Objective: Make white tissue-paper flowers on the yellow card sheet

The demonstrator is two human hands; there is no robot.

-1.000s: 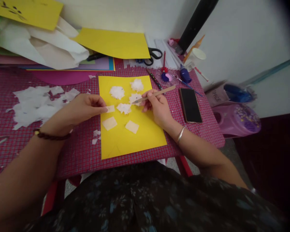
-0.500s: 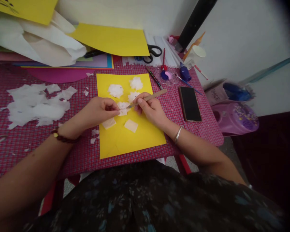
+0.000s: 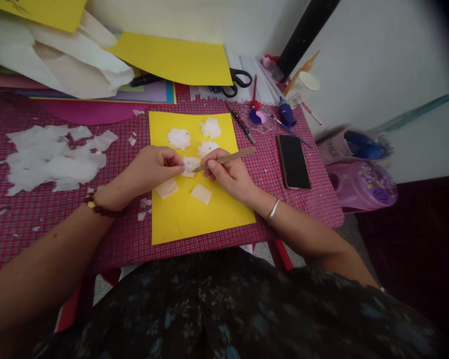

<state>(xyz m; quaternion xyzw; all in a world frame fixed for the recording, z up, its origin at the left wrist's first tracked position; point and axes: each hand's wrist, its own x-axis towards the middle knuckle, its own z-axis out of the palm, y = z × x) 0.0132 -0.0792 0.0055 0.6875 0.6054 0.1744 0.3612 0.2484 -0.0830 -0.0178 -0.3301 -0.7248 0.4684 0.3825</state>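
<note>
A yellow sheet of paper (image 3: 205,219) lies in front of me, with several white ruffled tissue-paper tufts (image 3: 210,128) on its upper half. My right hand (image 3: 230,172) grips a slim wooden stick (image 3: 232,156) with a narrow grey tip, slanting down to the left. Its tip is at a white tissue-paper piece (image 3: 190,165) near the middle of the sheet. My left hand (image 3: 155,168) pinches the edge of that piece between thumb and fingers. Lower on the sheet are two flat pale squares (image 3: 201,193), one partly beneath my left hand.
A heap of white tissue pieces (image 3: 56,162) covers the left of the checked tablecloth (image 3: 127,244). To the right lie a phone (image 3: 294,162), a marker (image 3: 240,123) and a paint palette (image 3: 260,119). Scissors (image 3: 240,82) and coloured papers (image 3: 172,57) are at the back.
The stick's tip and my right hand have shifted slightly down and left over the tissue piece. My left hand keeps its pinch. The whole view has shifted a little.
</note>
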